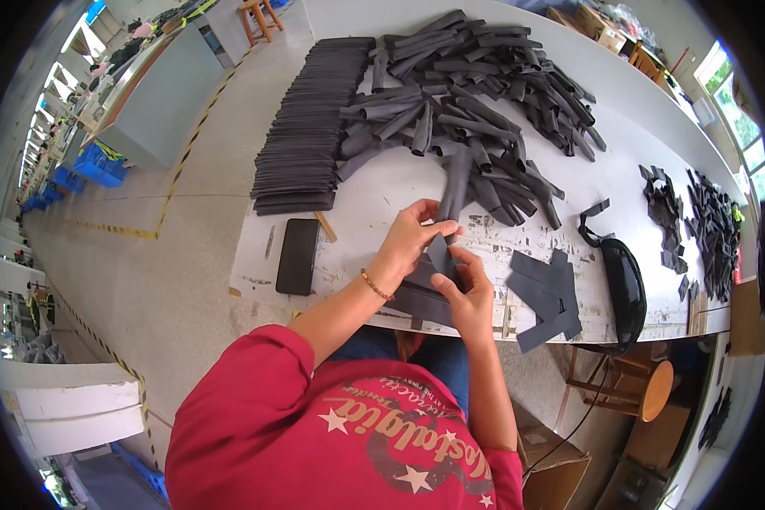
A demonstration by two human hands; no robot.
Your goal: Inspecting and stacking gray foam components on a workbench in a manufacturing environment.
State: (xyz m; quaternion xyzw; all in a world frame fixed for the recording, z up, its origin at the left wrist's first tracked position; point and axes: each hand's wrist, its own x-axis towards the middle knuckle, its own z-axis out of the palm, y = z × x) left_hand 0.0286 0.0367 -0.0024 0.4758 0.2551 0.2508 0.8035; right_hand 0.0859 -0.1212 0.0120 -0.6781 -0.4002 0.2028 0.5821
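My left hand (416, 234) pinches a rolled dark grey strip (456, 183) of fabric-like material, its far end reaching toward the loose pile. Close beside it, the fingers of my right hand (470, 291) grip the flatter near end of the same strip. Beneath both hands, flat dark strips (418, 299) lie at the table's near edge. To the right of my right hand, several flat dark pieces (546, 293) overlap one another. A black phone (297, 257) lies left of my left wrist, with a small wooden stick (325, 226) by its top corner.
A long neat stack of dark strips (302, 127) runs along the white table's (370, 191) left side. Loose rolled strips (484, 93) heap at the back. A shiny black pouch (623, 289) lies right, near dark scraps (716, 229). A stool (654, 391) stands below.
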